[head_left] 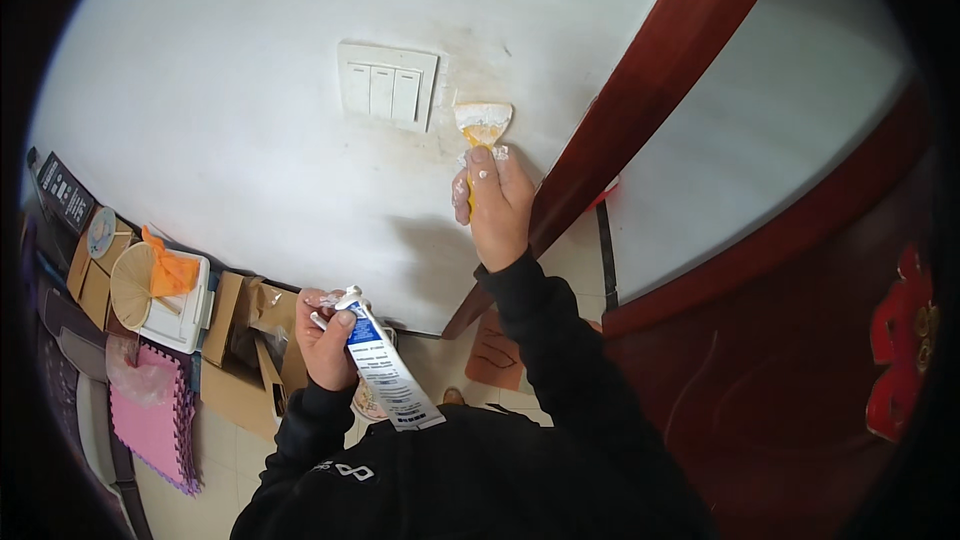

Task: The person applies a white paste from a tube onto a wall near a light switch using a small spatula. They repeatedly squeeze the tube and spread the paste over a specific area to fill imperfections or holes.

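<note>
A white wall (250, 120) fills most of the view, with a dark red door frame (640, 100) crossing it at a slant. The right hand (495, 202) is closed around a small yellow scraper (483, 125); its handle is hidden in the fist, its long axis runs upward, and the paste-smeared blade lies against the wall just right of the three-rocker light switch (385, 87). The left hand (325, 340) grips a white and blue tube (380, 365), nozzle pointing up-left, crimped end down-right
</note>
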Action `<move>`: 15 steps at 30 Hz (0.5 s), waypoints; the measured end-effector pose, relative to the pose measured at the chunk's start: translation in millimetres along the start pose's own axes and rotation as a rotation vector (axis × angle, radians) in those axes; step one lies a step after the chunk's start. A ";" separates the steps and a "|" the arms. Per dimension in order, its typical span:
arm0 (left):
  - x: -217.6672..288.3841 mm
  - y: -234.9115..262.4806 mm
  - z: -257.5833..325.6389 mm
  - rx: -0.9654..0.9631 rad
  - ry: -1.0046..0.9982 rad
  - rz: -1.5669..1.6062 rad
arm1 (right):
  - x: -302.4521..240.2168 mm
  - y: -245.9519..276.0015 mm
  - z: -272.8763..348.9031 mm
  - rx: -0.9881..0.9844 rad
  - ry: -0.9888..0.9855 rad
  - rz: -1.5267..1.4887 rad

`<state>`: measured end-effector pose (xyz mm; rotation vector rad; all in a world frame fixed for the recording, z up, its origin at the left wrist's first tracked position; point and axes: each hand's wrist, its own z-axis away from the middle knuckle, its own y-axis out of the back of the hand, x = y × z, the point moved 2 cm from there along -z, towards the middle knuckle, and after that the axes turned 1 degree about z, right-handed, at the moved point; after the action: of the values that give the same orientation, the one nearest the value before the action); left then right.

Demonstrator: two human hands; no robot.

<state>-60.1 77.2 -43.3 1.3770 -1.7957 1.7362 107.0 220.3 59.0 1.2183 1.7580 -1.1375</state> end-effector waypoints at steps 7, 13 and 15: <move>4.8 18.9 -6.4 -0.025 0.010 0.001 | 27.8 -4.0 -5.3 0.105 -0.082 0.059; 14.0 16.0 -11.8 -0.043 0.066 0.005 | 63.7 6.7 26.1 0.100 -0.137 0.090; 13.8 18.4 -12.1 -0.049 0.062 0.000 | 58.6 6.1 44.4 0.072 -0.172 0.106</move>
<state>-85.9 78.8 -41.3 1.2894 -1.7935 1.7037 97.6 199.4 -11.1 1.2029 1.5189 -1.2149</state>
